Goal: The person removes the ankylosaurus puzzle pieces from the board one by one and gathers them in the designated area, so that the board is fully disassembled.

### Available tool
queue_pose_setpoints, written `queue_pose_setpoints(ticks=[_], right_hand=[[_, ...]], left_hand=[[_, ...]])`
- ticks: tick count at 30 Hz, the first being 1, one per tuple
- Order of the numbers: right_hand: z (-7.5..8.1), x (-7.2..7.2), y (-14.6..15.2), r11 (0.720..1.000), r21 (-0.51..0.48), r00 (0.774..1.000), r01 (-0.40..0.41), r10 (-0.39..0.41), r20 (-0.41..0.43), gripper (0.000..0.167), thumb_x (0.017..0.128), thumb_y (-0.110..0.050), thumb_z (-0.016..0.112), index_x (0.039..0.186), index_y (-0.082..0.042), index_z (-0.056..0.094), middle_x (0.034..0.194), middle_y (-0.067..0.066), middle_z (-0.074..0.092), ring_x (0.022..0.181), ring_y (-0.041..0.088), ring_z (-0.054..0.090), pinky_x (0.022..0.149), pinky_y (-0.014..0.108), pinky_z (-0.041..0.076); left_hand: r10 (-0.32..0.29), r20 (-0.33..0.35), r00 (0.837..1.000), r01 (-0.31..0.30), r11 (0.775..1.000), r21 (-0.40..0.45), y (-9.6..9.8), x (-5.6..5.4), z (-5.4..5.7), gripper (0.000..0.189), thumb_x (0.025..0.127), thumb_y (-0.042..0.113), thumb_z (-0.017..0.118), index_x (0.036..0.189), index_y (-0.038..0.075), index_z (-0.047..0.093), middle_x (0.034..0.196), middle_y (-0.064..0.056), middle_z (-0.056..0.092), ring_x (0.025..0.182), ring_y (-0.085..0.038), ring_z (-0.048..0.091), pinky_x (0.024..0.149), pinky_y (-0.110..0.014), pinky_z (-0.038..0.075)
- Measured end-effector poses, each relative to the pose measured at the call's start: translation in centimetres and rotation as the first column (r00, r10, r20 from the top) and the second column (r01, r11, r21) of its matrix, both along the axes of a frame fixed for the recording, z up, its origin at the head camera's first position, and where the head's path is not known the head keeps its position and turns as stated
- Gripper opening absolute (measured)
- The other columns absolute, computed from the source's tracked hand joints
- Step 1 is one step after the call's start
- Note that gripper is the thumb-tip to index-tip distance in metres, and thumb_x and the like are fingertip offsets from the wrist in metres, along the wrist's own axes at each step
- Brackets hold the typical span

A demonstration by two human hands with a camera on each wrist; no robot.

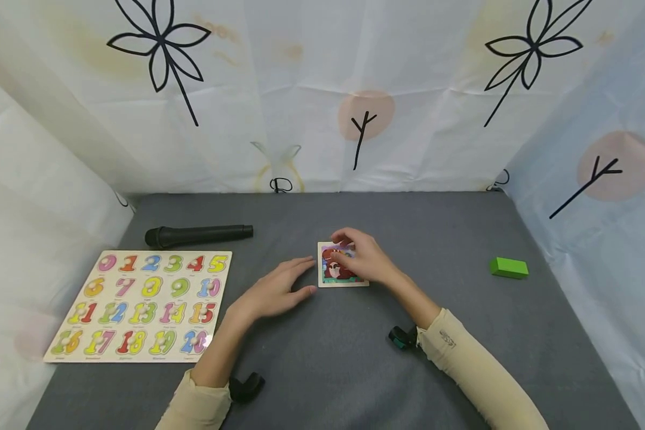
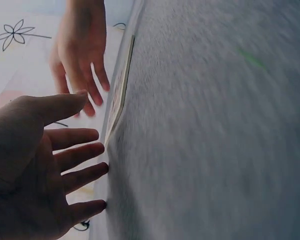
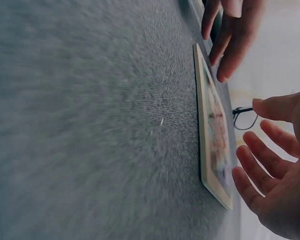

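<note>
A small square picture puzzle [image 1: 332, 273] with a pale wooden frame lies flat on the grey table. Over its right half is my right hand [image 1: 369, 258], fingers loosely bent and nothing held. The right wrist view shows those fingers [image 3: 257, 167] spread apart above the puzzle board [image 3: 205, 130], which hides part of neither hand there. My left hand [image 1: 279, 291] lies low at the puzzle's left side, palm down with fingers extended and fingertips close to its edge. In the left wrist view, its fingers [image 2: 80, 157] are straight and spaced out.
A wooden number board [image 1: 158, 322] with colourful numerals lies at the left, its lower right corner behind my left forearm. Beyond it is a black microphone [image 1: 199, 236]. A green block [image 1: 509, 267] sits at the far right. White patterned cloth [image 1: 312, 119] walls the table's back and sides.
</note>
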State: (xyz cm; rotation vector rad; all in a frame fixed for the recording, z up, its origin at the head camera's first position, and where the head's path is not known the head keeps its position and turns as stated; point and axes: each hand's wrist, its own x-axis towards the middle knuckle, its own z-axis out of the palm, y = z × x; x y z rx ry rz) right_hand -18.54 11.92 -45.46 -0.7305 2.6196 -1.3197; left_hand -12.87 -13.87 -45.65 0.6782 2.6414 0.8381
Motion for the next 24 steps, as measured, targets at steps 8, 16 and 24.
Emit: queue_pose_setpoints(ticks=[8,16,24], right_hand=[[-0.9,-1.9,-0.9,0.997,0.066,0.999,-0.031,0.028,0.044,0.035,0.101,-0.016,0.078,0.129,0.004,0.072,0.125,0.021,0.074,0.112,0.035,0.072,0.101,0.052,0.06],[-1.1,-3.0,-1.0,0.988,0.146,0.999,-0.04,0.036,0.026,0.03,0.095,-0.02,0.086,0.117,-0.001,0.08,0.109,0.015,0.074,0.097,0.025,0.068,0.089,0.038,0.058],[-1.1,-3.7,-1.0,0.971,0.239,1.0,0.011,-0.016,0.02,0.029,0.091,-0.031,0.091,0.11,-0.011,0.086,0.105,0.007,0.079,0.092,0.018,0.072,0.081,0.035,0.061]], left_hand=[[-0.071,-0.049,0.996,0.076,0.99,0.122,0.8,-1.5,-2.7,0.067,0.109,0.047,0.062,0.163,0.009,0.05,0.17,-0.017,0.047,0.159,-0.042,0.041,0.128,-0.077,0.023],[-0.045,-0.071,0.996,0.053,0.991,0.119,0.6,-2.0,-4.6,0.062,0.108,0.044,0.065,0.162,0.014,0.054,0.172,-0.011,0.045,0.158,-0.04,0.041,0.13,-0.068,0.028],[-0.044,-0.058,0.997,0.048,0.996,0.072,1.1,-1.3,-2.8,0.06,0.109,0.04,0.063,0.162,0.012,0.053,0.172,-0.013,0.044,0.158,-0.041,0.04,0.133,-0.072,0.02]])
